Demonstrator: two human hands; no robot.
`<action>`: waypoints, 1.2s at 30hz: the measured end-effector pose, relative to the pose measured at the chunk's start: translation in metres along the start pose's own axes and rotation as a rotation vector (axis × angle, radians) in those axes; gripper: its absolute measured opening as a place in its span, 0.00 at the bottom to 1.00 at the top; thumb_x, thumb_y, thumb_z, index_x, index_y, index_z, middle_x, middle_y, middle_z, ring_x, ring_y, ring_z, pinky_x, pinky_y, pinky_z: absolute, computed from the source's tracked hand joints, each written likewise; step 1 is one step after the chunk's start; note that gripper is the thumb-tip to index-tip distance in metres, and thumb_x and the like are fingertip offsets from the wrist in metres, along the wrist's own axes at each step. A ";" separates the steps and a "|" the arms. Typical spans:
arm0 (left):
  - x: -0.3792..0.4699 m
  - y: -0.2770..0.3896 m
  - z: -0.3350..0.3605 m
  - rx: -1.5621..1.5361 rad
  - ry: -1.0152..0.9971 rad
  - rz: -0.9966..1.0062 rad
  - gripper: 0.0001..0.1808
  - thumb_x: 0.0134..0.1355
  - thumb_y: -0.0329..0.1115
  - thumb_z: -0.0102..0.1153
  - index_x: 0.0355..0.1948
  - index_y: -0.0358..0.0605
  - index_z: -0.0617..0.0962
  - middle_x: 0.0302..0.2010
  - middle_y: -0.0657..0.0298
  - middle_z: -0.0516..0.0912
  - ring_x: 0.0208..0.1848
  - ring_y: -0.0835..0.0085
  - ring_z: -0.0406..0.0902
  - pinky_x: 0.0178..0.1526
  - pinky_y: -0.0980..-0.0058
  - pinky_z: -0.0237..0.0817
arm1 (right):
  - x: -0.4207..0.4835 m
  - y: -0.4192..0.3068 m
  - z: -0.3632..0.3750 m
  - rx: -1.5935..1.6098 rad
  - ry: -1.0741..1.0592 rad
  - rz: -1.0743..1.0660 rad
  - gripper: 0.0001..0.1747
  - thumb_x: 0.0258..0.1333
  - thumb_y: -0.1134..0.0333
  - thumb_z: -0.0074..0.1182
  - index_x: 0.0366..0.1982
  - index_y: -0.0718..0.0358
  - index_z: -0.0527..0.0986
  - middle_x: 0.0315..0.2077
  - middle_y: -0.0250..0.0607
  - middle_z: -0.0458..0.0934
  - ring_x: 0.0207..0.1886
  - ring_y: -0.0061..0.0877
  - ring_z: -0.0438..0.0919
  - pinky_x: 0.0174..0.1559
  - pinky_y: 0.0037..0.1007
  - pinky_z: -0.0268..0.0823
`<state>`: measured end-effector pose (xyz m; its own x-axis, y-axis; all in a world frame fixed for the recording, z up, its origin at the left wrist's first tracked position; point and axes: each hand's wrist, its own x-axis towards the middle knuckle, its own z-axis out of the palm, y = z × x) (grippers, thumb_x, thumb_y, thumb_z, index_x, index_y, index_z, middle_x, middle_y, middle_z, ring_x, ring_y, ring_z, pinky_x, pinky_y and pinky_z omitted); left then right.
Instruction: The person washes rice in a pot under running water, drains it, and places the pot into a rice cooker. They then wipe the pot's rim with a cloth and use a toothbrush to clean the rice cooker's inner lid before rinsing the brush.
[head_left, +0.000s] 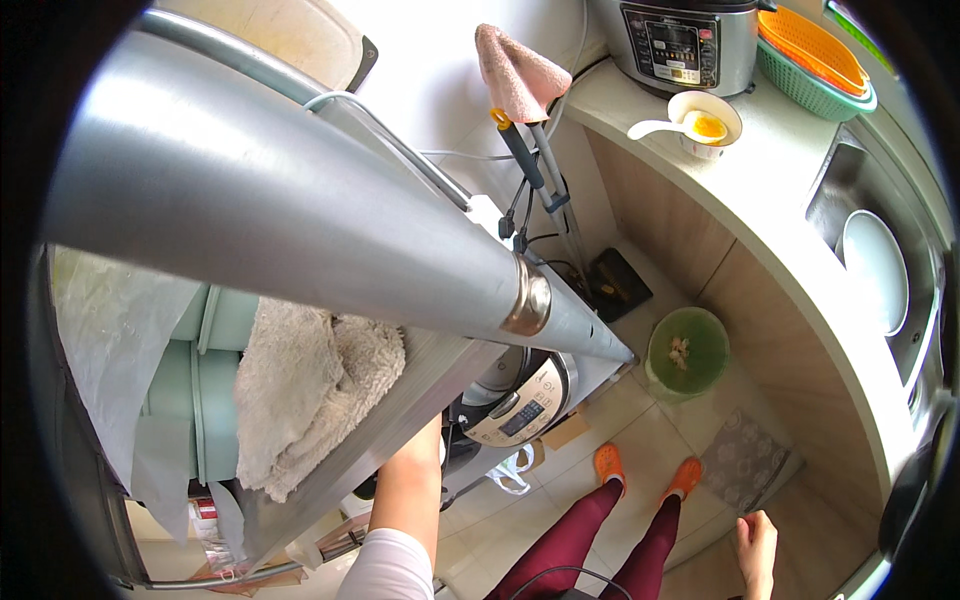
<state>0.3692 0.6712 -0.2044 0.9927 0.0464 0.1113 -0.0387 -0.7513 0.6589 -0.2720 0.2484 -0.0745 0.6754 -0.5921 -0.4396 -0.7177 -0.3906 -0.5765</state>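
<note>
My left forearm (411, 484) reaches in under a grey shelf board (431, 375), which hides the hand. Beside that arm, a Midea rice cooker (525, 412) with a control panel stands on a lower tier of the metal rack. A folded, worn towel (315, 397) lies on the board above the arm. At the lower right, my right hand (757, 544) hangs over the floor with its fingers curled in; nothing shows in it. A patterned grey mat (742, 457) lies on the floor near this hand.
A thick metal post (337, 217) crosses the left half. A green bin (688, 352) stands by the curved counter (810, 277). On the counter are an electric pressure cooker (679, 45), a bowl (705, 109) with a spoon, and stacked baskets (814, 67). A sink (844, 176) holds a white dish.
</note>
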 end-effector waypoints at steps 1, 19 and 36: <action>0.000 0.002 0.000 0.002 -0.004 0.002 0.11 0.60 0.27 0.60 0.44 0.39 0.81 0.29 0.63 0.83 0.28 0.77 0.77 0.35 0.75 0.71 | 0.000 -0.001 0.001 -0.002 -0.003 0.003 0.09 0.56 0.73 0.59 0.29 0.70 0.71 0.24 0.50 0.75 0.25 0.37 0.74 0.30 0.34 0.66; 0.002 0.019 -0.002 0.044 -0.033 0.037 0.15 0.59 0.28 0.61 0.49 0.39 0.79 0.32 0.61 0.83 0.32 0.76 0.78 0.38 0.75 0.71 | -0.014 0.009 0.039 -0.015 -0.056 0.045 0.08 0.53 0.74 0.60 0.29 0.70 0.72 0.24 0.51 0.74 0.26 0.42 0.74 0.31 0.37 0.66; 0.000 0.012 -0.003 -0.008 -0.057 0.002 0.20 0.59 0.30 0.62 0.52 0.40 0.77 0.35 0.60 0.83 0.36 0.74 0.78 0.41 0.75 0.71 | -0.001 -0.011 0.024 -0.035 -0.107 0.038 0.09 0.55 0.74 0.59 0.29 0.69 0.70 0.25 0.51 0.74 0.28 0.42 0.75 0.31 0.36 0.66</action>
<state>0.3687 0.6640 -0.1946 0.9976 0.0071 0.0696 -0.0410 -0.7463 0.6644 -0.2609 0.2701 -0.0840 0.6602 -0.5289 -0.5333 -0.7476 -0.3943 -0.5344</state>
